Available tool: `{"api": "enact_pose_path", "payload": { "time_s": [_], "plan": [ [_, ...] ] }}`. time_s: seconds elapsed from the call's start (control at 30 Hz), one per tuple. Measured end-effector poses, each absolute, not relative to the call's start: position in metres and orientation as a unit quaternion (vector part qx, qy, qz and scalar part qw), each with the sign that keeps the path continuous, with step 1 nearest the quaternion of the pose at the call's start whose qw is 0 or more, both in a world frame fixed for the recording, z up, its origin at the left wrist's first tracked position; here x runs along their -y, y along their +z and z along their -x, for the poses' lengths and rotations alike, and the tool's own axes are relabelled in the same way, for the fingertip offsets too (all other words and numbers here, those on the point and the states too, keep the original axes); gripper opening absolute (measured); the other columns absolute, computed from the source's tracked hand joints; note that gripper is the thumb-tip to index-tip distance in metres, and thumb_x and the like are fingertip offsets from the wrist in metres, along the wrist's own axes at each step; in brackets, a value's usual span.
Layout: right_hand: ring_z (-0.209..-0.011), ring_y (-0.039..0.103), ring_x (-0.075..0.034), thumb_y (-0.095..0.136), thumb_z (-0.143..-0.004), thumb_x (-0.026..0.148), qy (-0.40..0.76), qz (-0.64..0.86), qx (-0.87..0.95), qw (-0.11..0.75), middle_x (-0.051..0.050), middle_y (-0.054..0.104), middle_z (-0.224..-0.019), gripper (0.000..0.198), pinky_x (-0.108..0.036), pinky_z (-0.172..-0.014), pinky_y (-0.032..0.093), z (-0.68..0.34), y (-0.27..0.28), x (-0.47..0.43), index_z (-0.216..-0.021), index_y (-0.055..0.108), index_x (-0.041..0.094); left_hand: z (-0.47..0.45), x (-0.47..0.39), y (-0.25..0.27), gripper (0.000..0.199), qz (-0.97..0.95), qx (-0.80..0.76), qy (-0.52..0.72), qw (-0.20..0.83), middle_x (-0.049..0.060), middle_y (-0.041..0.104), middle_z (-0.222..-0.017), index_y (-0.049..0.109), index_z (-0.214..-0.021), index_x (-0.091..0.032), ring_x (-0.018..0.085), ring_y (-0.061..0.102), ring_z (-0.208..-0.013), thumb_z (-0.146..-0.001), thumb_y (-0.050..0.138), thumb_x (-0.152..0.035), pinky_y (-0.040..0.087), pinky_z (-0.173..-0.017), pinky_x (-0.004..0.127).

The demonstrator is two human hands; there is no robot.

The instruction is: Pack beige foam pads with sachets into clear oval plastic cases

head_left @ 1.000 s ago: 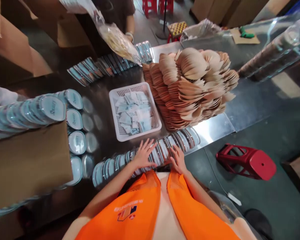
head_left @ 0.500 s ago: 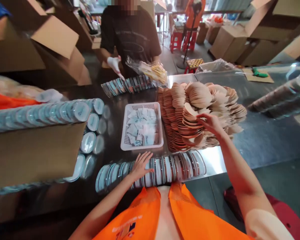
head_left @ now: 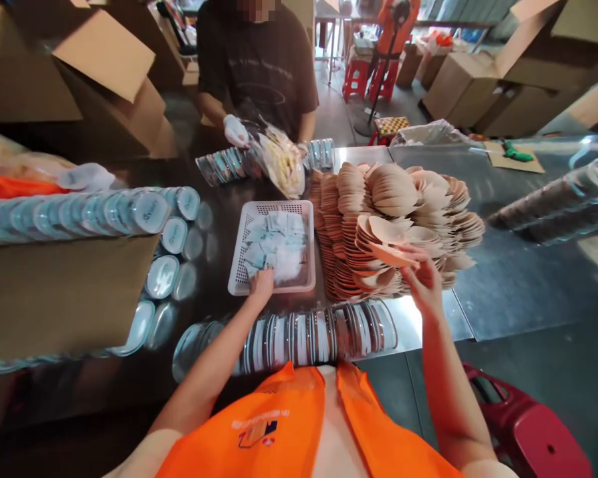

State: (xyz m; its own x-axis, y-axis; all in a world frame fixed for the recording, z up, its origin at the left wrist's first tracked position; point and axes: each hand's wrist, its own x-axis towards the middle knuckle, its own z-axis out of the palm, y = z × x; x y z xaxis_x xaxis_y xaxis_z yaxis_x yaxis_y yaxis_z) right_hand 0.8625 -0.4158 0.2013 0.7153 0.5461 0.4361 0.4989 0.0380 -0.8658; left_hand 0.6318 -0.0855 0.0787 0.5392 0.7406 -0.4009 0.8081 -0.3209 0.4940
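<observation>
My left hand [head_left: 262, 283] reaches over the near rim of a white plastic basket [head_left: 234, 273]. Its fingers are curled down among small white printed packets [head_left: 279, 244], and what they grip is hidden. On the right, my right hand [head_left: 422, 275] pinches the near end of a thin tan oval piece [head_left: 386, 253]. That piece is tilted and raised at the front of a large heap of stacked, curved tan oval pieces [head_left: 393, 189]. Right in front of me lies a row of clear lidded containers [head_left: 299, 340] standing on edge, partly behind my left forearm.
Across the table, a person [head_left: 259, 73] with a white glove handles a clear bag [head_left: 279, 159] over another container row. At left, more containers [head_left: 149, 211] line a cardboard sheet [head_left: 70, 299]. Stacked containers [head_left: 573, 192] lie at right. A red stool [head_left: 538, 425] stands beside me.
My left hand has moved from the container row up into the basket. My right hand has drawn nearer me, lifting a tan oval piece. The other person's bag has moved left and lower.
</observation>
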Motion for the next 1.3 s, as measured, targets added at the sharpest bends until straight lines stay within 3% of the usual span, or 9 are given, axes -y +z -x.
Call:
{"api": "enact_pose_path", "payload": {
  "time_s": [0.23,0.37,0.5,0.6,0.73,0.87,1.07,1.2,1.3],
  "plan": [
    [-0.124,0.065,-0.031,0.079,-0.09,0.056,0.13,0.652,0.426,0.613,-0.007,0.073,-0.096,0.032,-0.049,-0.11,0.051,-0.835,0.182,0.444,-0.086,0.068,0.026,-0.693,0.175,0.134,0.052,-0.576,-0.264,-0.04,0.772,0.013,0.08,-0.099,0.074,-0.116,-0.016,0.027,0.079,-0.093,-0.099,0.052,-0.059,0.066,-0.08,0.04],
    [-0.114,0.068,-0.029,0.078,-0.092,0.052,0.223,0.636,0.503,0.542,-0.006,0.074,-0.094,0.029,-0.048,-0.111,0.049,-0.822,0.191,0.464,-0.086,0.071,0.026,-0.739,0.241,0.147,0.038,-0.338,-0.17,-0.057,0.924,0.01,0.079,-0.089,0.072,-0.103,-0.017,0.023,0.079,-0.081,-0.086,0.076,-0.051,0.065,-0.071,0.033],
    [-0.114,0.067,-0.027,0.076,-0.092,0.058,0.165,0.65,0.418,0.613,-0.004,0.071,-0.097,0.032,-0.048,-0.116,0.048,-0.788,0.172,0.46,-0.092,0.07,0.027,-0.737,0.26,0.142,0.031,-0.498,-0.233,0.096,0.83,0.007,0.079,-0.103,0.07,-0.11,-0.018,0.022,0.079,-0.096,-0.083,0.081,-0.031,0.064,-0.082,0.028],
    [-0.13,0.061,-0.025,0.062,-0.099,0.063,0.036,0.727,0.205,0.654,-0.01,0.064,-0.131,0.048,-0.047,-0.118,0.046,-0.753,0.145,0.436,-0.133,0.059,0.028,-0.716,0.256,0.136,0.065,-0.644,-0.175,0.166,0.726,0.01,0.064,-0.149,0.052,-0.151,-0.024,0.026,0.061,-0.14,-0.089,0.073,-0.025,0.053,-0.113,0.036],
    [-0.131,0.063,-0.024,0.046,-0.103,0.064,0.081,0.771,0.091,0.625,-0.018,0.053,-0.152,0.069,-0.043,-0.109,0.055,-0.721,0.127,0.404,-0.159,0.032,0.025,-0.682,0.24,0.127,0.084,-0.776,-0.07,0.113,0.616,0.016,0.037,-0.172,0.006,-0.173,-0.019,0.028,0.043,-0.156,-0.105,0.05,-0.04,0.031,-0.131,0.045],
    [-0.136,0.063,-0.026,0.047,-0.102,0.059,0.167,0.736,0.101,0.648,-0.017,0.052,-0.16,0.075,-0.041,-0.103,0.058,-0.697,0.122,0.404,-0.165,0.028,0.024,-0.634,0.203,0.103,0.074,-0.81,0.017,0.04,0.585,0.011,0.041,-0.171,0.017,-0.173,-0.025,0.028,0.035,-0.161,-0.111,0.027,-0.063,0.024,-0.134,0.047],
    [-0.127,0.067,-0.033,0.066,-0.096,0.054,0.188,0.846,0.215,0.449,-0.016,0.065,-0.146,0.066,-0.046,-0.105,0.057,-0.628,0.101,0.429,-0.153,0.056,0.023,-0.55,0.148,0.03,0.089,-0.886,0.076,-0.121,0.441,0.017,0.047,-0.167,0.051,-0.16,-0.021,0.037,0.034,-0.161,-0.087,0.077,-0.065,0.022,-0.134,0.055],
    [-0.095,0.075,-0.028,0.052,-0.102,0.04,0.245,0.885,0.286,0.274,-0.019,0.063,-0.141,0.067,-0.04,-0.079,0.063,-0.576,0.087,0.408,-0.166,0.04,0.022,-0.533,0.141,-0.001,0.094,-0.904,0.109,-0.145,0.388,0.013,0.036,-0.173,0.042,-0.166,-0.024,0.033,0.032,-0.162,-0.082,0.082,-0.041,0.022,-0.134,0.053],
    [-0.096,0.074,-0.029,0.047,-0.102,0.028,0.25,0.901,0.303,0.185,-0.021,0.062,-0.139,0.064,-0.038,-0.075,0.061,-0.553,0.07,0.375,-0.165,0.041,0.018,-0.535,0.144,-0.004,0.099,-0.904,0.113,-0.145,0.386,0.013,0.034,-0.174,0.038,-0.168,-0.022,0.033,0.031,-0.162,-0.079,0.081,-0.034,0.022,-0.134,0.052]
  ]
}}
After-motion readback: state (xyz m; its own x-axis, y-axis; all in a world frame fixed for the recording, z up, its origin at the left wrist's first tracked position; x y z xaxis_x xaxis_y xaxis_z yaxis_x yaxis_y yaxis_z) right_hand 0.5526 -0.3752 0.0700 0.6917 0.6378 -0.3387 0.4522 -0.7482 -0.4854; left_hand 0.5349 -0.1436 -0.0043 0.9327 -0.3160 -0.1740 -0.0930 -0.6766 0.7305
